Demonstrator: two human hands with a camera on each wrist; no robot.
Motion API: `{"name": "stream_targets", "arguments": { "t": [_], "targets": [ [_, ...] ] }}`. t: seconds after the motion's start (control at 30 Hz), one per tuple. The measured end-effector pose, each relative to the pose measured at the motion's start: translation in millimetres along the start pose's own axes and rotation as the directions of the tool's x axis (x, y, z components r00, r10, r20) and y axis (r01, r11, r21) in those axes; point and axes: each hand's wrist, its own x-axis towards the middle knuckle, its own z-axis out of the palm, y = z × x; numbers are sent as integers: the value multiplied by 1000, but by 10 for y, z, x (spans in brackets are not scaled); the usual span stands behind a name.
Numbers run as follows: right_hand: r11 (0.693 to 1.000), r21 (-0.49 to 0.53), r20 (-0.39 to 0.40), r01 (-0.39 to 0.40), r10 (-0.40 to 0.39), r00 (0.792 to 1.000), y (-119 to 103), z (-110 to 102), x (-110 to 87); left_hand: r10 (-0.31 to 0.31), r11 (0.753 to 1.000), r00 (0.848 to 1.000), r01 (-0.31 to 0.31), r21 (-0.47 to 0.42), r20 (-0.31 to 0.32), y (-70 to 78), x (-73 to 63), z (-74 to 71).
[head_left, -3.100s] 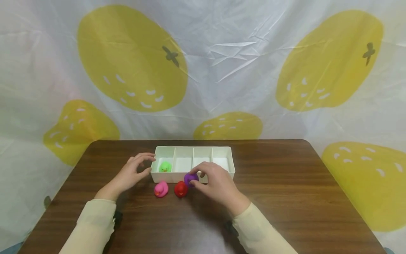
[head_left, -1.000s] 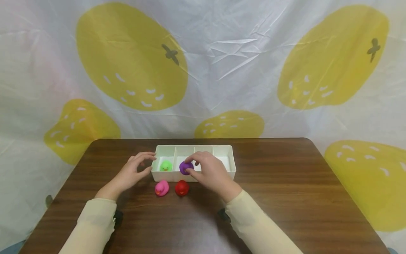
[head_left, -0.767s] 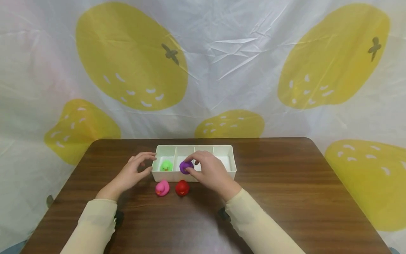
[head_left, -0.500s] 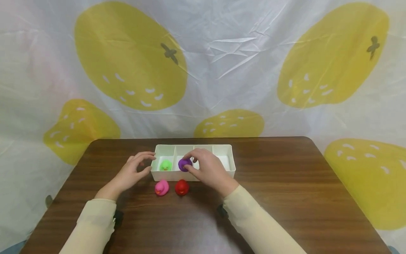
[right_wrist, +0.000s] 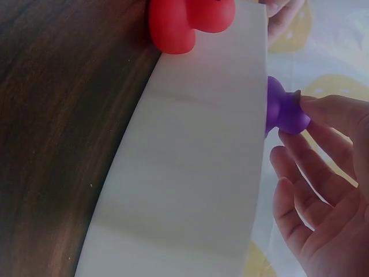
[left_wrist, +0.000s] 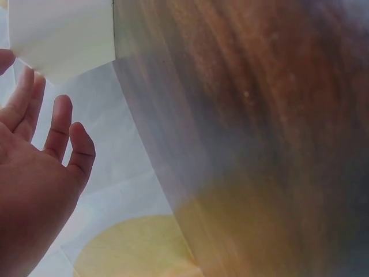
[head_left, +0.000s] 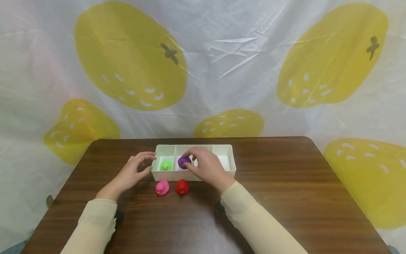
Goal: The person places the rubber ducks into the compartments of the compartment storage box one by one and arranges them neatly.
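My right hand (head_left: 207,167) pinches a purple rubber duck (head_left: 184,162) by its head, over the second compartment from the left of a white divided box (head_left: 177,176). In the right wrist view the purple duck (right_wrist: 282,109) is partly hidden behind the box wall (right_wrist: 184,150). At the box's left end, my left hand (head_left: 131,171) touches the rim with its fingers spread and relaxed. A green duck (head_left: 166,165) sits in the leftmost compartment. On the table before the box stand a pink duck (head_left: 162,187) and a red duck (head_left: 182,187).
The box rests on a dark wooden table (head_left: 285,197) near its far edge. Behind the table hangs a pale cloth (head_left: 231,77) printed with yellow fruit shapes. Thin dividers part the box's compartments.
From in front of the box, my right hand has carried the purple duck up and over the front wall to the second compartment. The left hand has stayed in place.
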Motion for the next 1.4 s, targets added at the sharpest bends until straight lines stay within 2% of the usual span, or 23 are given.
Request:
{"name": "stream_targets", "arguments": {
  "t": [0.13,0.6,1.07,1.4],
  "targets": [
    [1000,6,14,-10,10,1000,24,34,28,5,1000,1000,-5,5,-10,3,-7,-5],
    [1000,-15,42,-5,5,999,117,152,159,-18,1000,1000,18,0,15,-23,9,-18],
    [999,-21,117,-41,44,992,144,240,264,-30,1000,999,30,4,16,-24,-1,-20],
    [996,-78,158,30,-18,987,176,255,334,-43,999,999,43,-8,20,-37,-3,-1]
  ]
}}
